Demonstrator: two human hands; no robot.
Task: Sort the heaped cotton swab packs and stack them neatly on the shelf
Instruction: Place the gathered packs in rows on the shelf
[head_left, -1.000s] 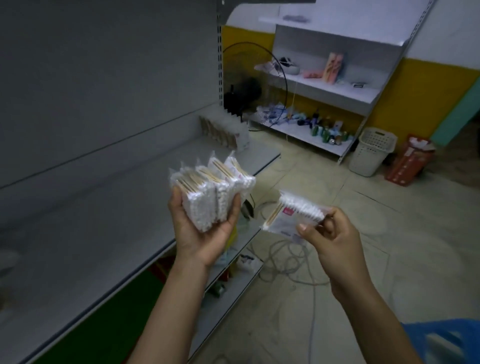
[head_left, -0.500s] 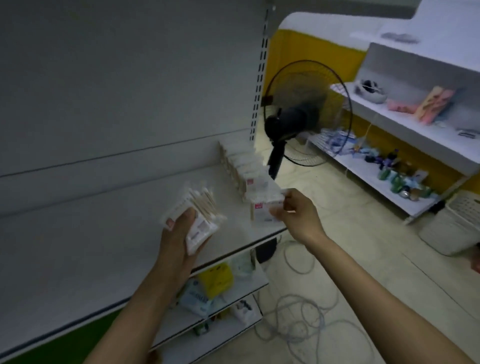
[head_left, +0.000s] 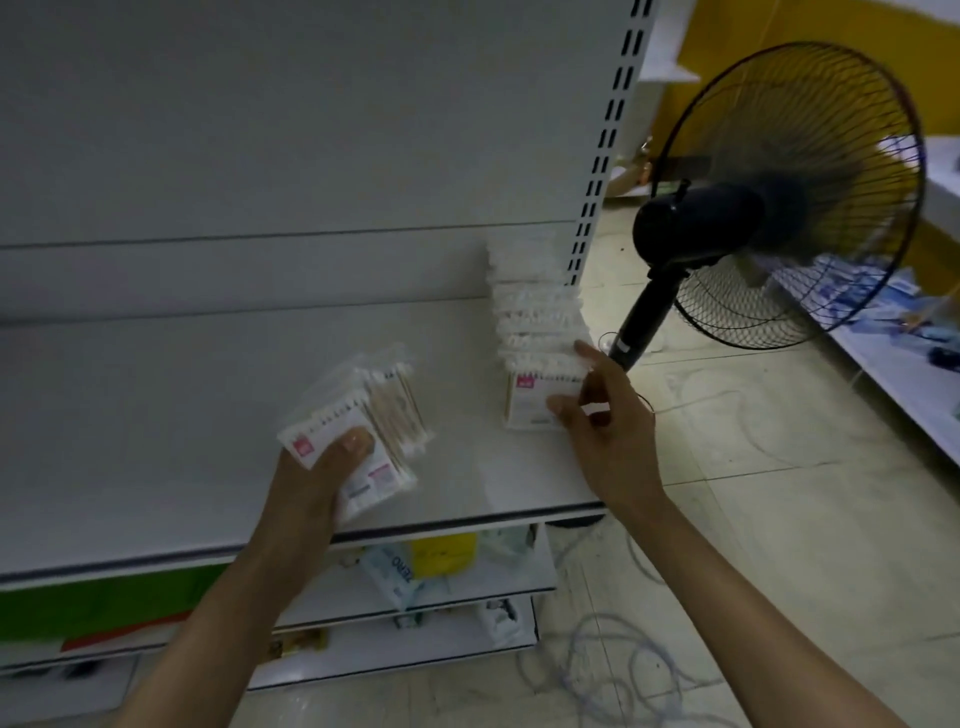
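My left hand (head_left: 311, 483) grips a bundle of several cotton swab packs (head_left: 363, 421) above the white shelf (head_left: 156, 415), thumb across the front pack. At the shelf's right end a row of upright swab packs (head_left: 535, 322) runs back to the rear panel. My right hand (head_left: 602, 421) pinches the front pack of that row (head_left: 530, 402), which stands on the shelf with its pink label facing me; my forefinger touches the top of the row.
A black standing fan (head_left: 753, 208) stands on the floor just right of the shelf end. Lower shelves (head_left: 467, 577) hold bagged goods. Loose cables (head_left: 613, 665) lie on the tiled floor. Another white shelf with small items (head_left: 883, 343) runs along the far right.
My right hand carried its single pack from mid-air to the front of the row on the shelf. My left hand brought the bundle over the shelf. The view turned toward the shelf end.
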